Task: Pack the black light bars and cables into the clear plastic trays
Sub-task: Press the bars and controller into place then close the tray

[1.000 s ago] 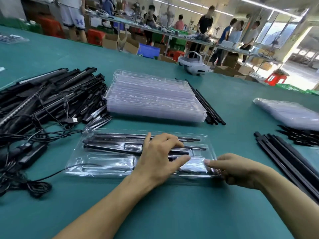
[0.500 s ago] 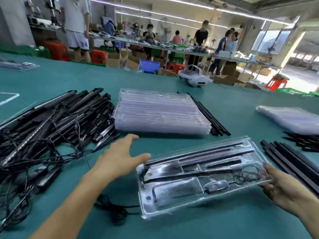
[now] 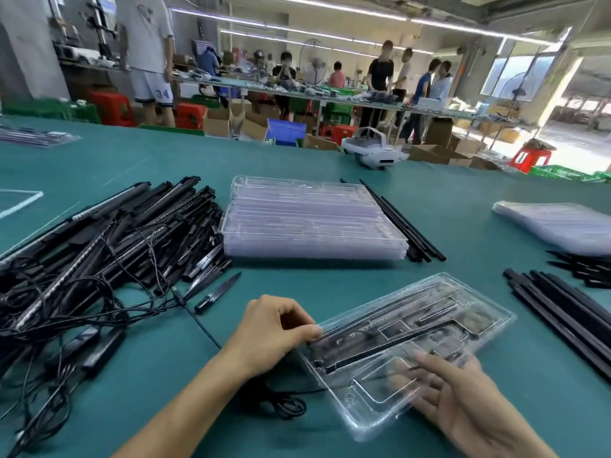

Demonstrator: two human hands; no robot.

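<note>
A packed clear tray (image 3: 413,328) holding black light bars and a cable is held tilted just above the green table. My left hand (image 3: 271,332) pinches the tray's left edge between thumb and curled fingers. My right hand (image 3: 469,411) lies under the tray's near right end, its straight fingers showing through the plastic. A big pile of black light bars and tangled cables (image 3: 99,246) lies at the left. A stack of empty clear trays (image 3: 310,223) sits in the middle.
Long black rods (image 3: 568,315) lie at the right, and a few more (image 3: 406,226) lie beside the tray stack. A pile of clear plastic (image 3: 562,226) sits far right. A coiled cable (image 3: 284,404) lies under my left wrist. A white headset (image 3: 373,150) rests at the far edge.
The packed tray was lifted off the table and swung right. My left hand let go, then came back to pinch its left edge. My right hand slid under its near end.
</note>
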